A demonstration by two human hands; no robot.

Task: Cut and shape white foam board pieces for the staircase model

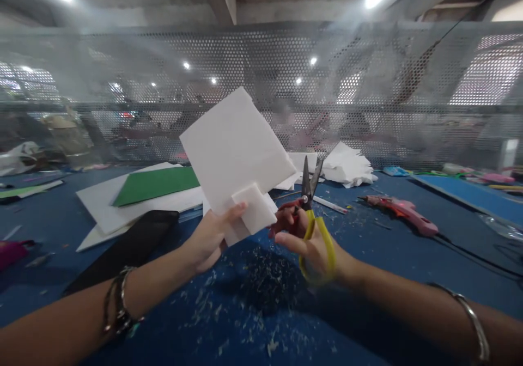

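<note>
My left hand (212,238) pinches a large white foam sheet (235,142), held up and tilted above the table. Under the same thumb, a small white foam piece (255,208) lies against the sheet's lower corner. Close on the right is my right hand (312,241), with a pair of yellow-handled scissors (324,246) hooked on it. The scissor blades point upward and are slightly apart. Fingertips of the right hand reach the small piece's right edge, but I cannot tell whether they press on it.
White scraps (269,284) litter the blue table (368,311). To the left are a green sheet (157,185) on white sheets and a long black object (131,249). A pink glue gun (408,216) with a cord and a white paper stack (347,164) lie right. Behind stands a perforated metal screen (265,55).
</note>
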